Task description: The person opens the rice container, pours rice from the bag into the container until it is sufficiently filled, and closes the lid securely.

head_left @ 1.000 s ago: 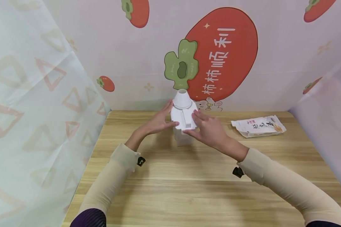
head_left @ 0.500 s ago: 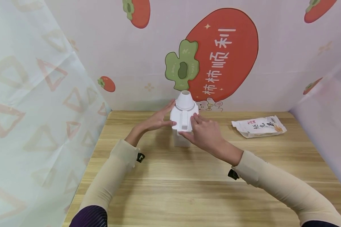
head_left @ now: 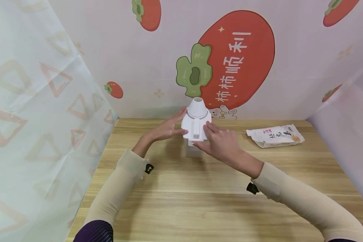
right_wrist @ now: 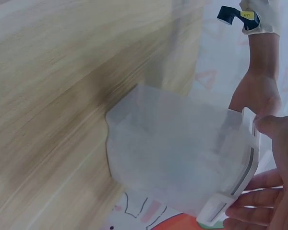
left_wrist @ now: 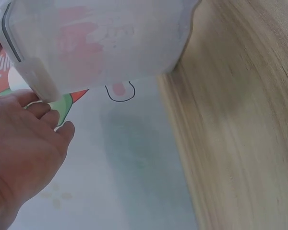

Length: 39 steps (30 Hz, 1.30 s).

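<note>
A translucent plastic storage container (right_wrist: 168, 143) stands upright on the table near the back wall. Its white lid (head_left: 187, 125) has clips on its sides and carries a white cone-shaped piece (head_left: 197, 108) with an open top. My left hand (head_left: 169, 128) grips the lid's left side, thumb toward the front and fingers toward the back. In the left wrist view its fingers touch a side clip (left_wrist: 38, 79). My right hand (head_left: 222, 143) holds the lid's right side, with its thumb by the front edge and its fingers on the right edge. The lid's far side is hidden in the head view.
A white printed food packet (head_left: 276, 135) lies on the wooden table (head_left: 181, 205), right of the container. Behind stands a wall covering (head_left: 151, 74) with persimmon pictures; another patterned sheet (head_left: 48, 101) hangs at the left.
The container has turned slightly and its top has shifted a little right. Both hands stay on the lid; the right thumb has moved slightly at the front edge.
</note>
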Each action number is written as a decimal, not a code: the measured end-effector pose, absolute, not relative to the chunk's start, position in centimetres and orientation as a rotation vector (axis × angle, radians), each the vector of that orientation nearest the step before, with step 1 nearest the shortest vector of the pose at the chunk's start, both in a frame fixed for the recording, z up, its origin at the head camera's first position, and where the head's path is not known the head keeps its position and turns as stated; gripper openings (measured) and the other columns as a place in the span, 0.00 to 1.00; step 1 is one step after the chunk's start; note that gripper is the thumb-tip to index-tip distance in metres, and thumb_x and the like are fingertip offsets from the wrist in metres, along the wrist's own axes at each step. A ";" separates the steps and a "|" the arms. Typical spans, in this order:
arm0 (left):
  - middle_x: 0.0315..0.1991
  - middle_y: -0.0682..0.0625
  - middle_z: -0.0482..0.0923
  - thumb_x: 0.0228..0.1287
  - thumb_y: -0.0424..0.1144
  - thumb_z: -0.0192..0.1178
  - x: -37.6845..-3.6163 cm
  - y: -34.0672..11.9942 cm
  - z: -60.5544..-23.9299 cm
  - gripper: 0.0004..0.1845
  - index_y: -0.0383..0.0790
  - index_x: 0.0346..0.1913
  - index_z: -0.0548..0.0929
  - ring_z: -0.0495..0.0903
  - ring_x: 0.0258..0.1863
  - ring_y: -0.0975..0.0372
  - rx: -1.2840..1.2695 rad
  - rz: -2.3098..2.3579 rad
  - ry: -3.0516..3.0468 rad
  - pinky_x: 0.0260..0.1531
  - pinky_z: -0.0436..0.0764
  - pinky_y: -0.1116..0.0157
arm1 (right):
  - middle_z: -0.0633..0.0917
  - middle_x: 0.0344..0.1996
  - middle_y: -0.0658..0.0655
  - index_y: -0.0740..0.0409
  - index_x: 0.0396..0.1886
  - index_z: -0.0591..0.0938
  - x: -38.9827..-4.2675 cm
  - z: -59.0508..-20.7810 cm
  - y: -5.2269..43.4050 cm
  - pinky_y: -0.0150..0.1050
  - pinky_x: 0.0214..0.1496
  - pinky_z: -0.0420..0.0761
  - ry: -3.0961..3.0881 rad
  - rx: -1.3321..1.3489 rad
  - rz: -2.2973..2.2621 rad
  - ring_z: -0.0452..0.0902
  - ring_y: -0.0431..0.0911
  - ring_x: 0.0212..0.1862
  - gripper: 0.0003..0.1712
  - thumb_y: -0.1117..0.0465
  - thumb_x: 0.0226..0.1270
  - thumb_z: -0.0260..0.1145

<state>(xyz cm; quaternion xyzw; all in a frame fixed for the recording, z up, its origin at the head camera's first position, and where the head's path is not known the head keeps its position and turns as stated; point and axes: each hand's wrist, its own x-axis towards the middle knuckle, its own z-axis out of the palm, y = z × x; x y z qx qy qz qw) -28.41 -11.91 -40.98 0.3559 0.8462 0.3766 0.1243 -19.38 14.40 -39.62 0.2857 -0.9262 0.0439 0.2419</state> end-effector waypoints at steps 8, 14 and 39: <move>0.88 0.49 0.29 0.72 0.68 0.59 -27.5 -11.8 -40.9 0.58 0.42 0.87 0.39 0.32 0.87 0.54 1.072 0.956 2.595 0.84 0.44 0.49 | 0.82 0.67 0.66 0.65 0.70 0.80 -19.5 -39.4 16.1 0.61 0.58 0.85 -2.669 0.836 0.382 0.79 0.63 0.68 0.49 0.34 0.62 0.77; 0.88 0.42 0.32 0.74 0.64 0.60 -27.1 -11.4 -40.6 0.56 0.36 0.86 0.40 0.34 0.87 0.52 1.094 0.886 2.644 0.84 0.43 0.52 | 0.72 0.77 0.65 0.61 0.81 0.68 -20.9 -39.7 18.3 0.65 0.71 0.74 -2.728 0.872 0.718 0.67 0.64 0.77 0.57 0.40 0.60 0.81; 0.88 0.43 0.31 0.74 0.65 0.58 -26.6 -11.1 -40.8 0.58 0.38 0.86 0.38 0.34 0.87 0.54 1.038 0.753 2.710 0.84 0.40 0.54 | 0.65 0.81 0.63 0.62 0.83 0.63 -25.9 -42.1 20.7 0.60 0.77 0.69 -2.761 0.840 1.483 0.61 0.60 0.81 0.56 0.61 0.59 0.84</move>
